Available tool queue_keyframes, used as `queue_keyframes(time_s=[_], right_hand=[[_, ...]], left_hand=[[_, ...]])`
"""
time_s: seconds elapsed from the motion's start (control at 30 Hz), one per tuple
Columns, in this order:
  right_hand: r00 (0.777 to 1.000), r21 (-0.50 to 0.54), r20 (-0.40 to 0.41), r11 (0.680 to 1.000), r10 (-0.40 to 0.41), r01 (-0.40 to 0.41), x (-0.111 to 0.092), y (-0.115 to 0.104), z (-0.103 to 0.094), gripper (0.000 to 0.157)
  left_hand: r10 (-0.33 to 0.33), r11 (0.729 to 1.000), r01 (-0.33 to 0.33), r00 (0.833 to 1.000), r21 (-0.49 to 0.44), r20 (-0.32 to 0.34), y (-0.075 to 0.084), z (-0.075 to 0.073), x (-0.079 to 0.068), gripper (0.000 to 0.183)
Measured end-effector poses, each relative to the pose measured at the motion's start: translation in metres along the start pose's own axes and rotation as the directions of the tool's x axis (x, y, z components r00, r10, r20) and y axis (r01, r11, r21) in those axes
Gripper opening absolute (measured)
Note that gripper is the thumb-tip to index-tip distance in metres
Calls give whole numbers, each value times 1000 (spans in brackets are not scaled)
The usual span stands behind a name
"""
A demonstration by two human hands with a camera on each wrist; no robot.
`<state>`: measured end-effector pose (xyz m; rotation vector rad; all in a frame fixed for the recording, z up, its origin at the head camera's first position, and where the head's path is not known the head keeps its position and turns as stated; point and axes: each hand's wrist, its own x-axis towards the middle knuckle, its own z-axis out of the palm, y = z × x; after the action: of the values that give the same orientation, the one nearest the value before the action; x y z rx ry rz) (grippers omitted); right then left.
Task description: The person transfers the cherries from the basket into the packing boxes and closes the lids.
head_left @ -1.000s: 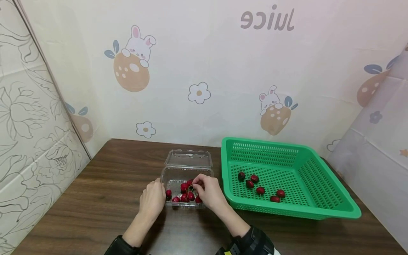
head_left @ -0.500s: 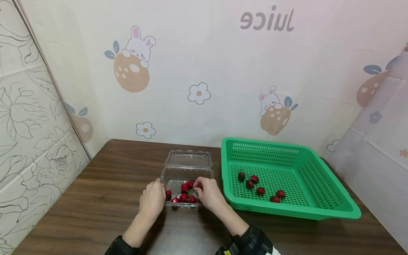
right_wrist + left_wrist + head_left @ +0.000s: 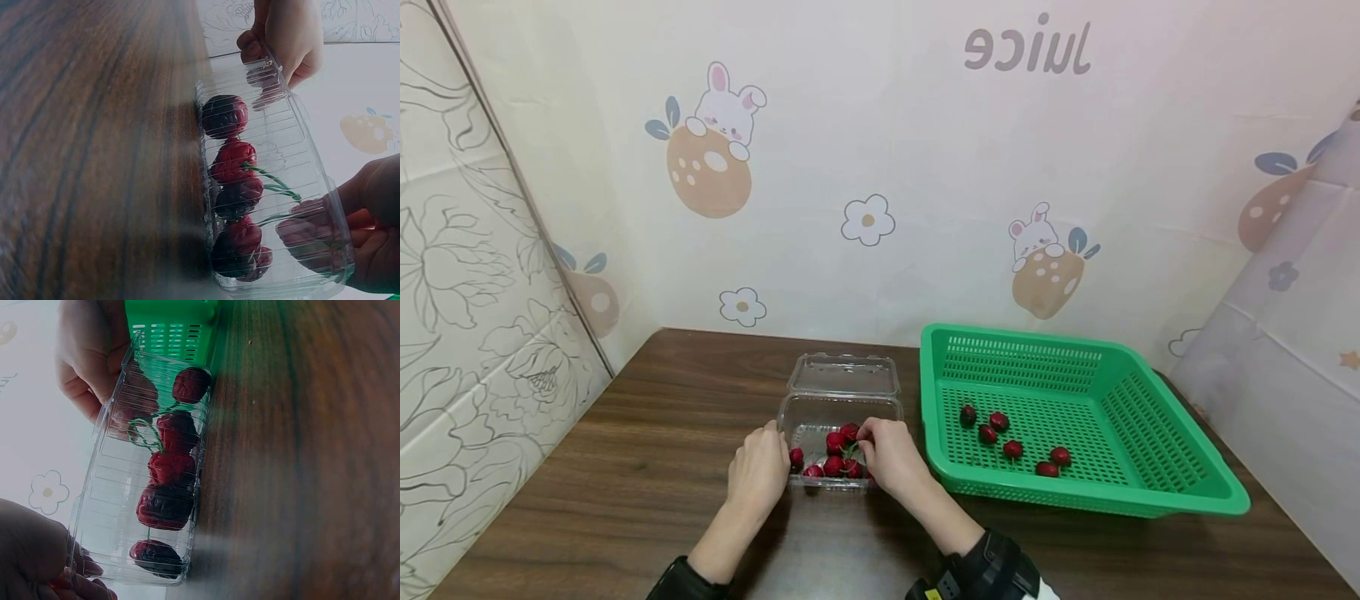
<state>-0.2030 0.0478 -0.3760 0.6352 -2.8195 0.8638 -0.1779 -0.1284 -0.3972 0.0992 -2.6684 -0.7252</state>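
Clear plastic container (image 3: pixel 838 407) sits on the wood-grain bench (image 3: pixel 655 450), toward the far edge and about midway along it; its lid (image 3: pixel 844 373) is open, tipped back toward that edge. Left hand (image 3: pixel 758 468) grips the container's left side, fingers hooked over the rim. Right hand (image 3: pixel 891 454) reaches over the right side, bent fingers right at the green stems (image 3: pixel 296 196); can't tell whether it pinches one. Container cherries (image 3: pixel 835 442), red to dark red: at least six, mostly lined up by the near wall, one at the left wall beside the left hand, two set further back; right-hand end partly hidden by the hand.

Green basket (image 3: pixel 1075 493), slotted sides, stands just right of the container, by the bench's far right corner. Six dark cherries (image 3: pixel 1012 449) loose on its floor, left half to middle. Black cuff (image 3: pixel 688 579) on the left wrist, black strapped device (image 3: pixel 992 571) on the right. Backdrop (image 3: pixel 925 150) behind: bunnies, flowers, reversed "Juice".
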Motion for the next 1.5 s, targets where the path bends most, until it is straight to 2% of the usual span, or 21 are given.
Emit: queue_keyframes(time_s=[0.53,1.03,1.5], right_hand=[[989,-20,-101,994,-109,107,-5,-11,-11,5],[983,23,-113,989,-142,145,-18,-21,-43,4],[970,-95,-171,983,-173,159,-30,-12,-65,7]], left_hand=[[6,1000,-6,1000,0,-4,0,0,0,12],[13,1000,-13,1000,-6,-4,0,-1,0,16],[7,1000,-7,1000,1,0,-1,0,0,17]])
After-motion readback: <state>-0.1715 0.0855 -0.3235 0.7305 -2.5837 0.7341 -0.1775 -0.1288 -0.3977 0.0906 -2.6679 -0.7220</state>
